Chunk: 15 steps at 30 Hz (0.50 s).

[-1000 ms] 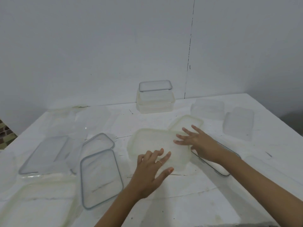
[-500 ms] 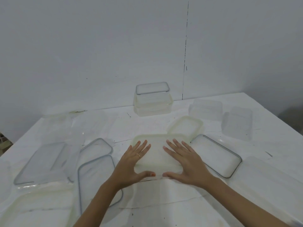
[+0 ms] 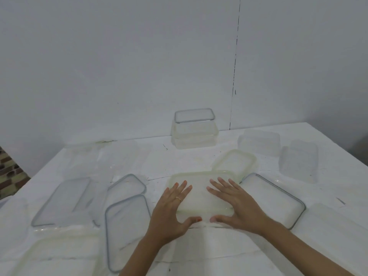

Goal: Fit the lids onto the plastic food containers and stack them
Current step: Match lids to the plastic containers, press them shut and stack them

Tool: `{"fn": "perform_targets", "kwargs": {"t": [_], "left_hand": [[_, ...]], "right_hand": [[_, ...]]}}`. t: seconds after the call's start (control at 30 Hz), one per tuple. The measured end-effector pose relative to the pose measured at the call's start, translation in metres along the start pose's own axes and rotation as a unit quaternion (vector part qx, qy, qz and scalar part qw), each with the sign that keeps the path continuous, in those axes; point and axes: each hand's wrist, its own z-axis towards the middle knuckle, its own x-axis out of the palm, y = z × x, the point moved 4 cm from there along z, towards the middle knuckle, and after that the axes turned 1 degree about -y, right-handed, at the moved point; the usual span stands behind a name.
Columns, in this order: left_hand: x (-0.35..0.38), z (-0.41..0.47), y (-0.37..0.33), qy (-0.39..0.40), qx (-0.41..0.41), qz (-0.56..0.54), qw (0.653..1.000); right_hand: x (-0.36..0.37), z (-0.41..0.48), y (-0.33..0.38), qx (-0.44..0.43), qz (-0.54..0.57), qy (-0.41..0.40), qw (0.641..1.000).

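White worktop (image 3: 219, 253), scuffed. Left side: grey-rimmed lids (image 3: 127, 226) lying flat, partly overlapping. Far centre: stack of containers (image 3: 194, 136). Far right: two clear containers (image 3: 258, 142), close together. Right of centre: another grey-rimmed lid (image 3: 274, 200), flat.

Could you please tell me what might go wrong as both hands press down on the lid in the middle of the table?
The left hand and right hand press flat on the near half of the yellow-rimmed lid, so its far edge may stay unseated. The smaller lid lies against its far right corner and could get caught under the rim.
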Motion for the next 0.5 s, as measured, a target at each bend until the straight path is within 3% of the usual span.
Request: {"fn": "perform_targets", "kwargs": {"t": [0.13, 0.23, 0.33, 0.43, 0.5], "left_hand": [[-0.002, -0.02, -0.025, -0.001, 0.004, 0.038, 0.999], [-0.006, -0.033, -0.039, -0.024, 0.08, 0.047, 0.995], [-0.016, -0.038, -0.043, -0.002, 0.135, 0.046, 0.99], [-0.021, -0.035, -0.035, 0.057, 0.114, -0.003, 0.992], [-0.016, -0.032, -0.028, 0.094, 0.081, -0.017, 0.992]], "right_hand": [[-0.02, 0.002, -0.008, -0.04, 0.021, 0.156, 0.987], [-0.031, 0.004, -0.011, -0.044, 0.001, 0.195, 0.98], [-0.022, 0.017, -0.014, -0.059, -0.017, 0.147, 0.987], [-0.005, 0.032, -0.015, -0.029, -0.011, 0.065, 0.997], [0.002, 0.034, -0.006, -0.023, 0.065, -0.009, 0.998]]}}
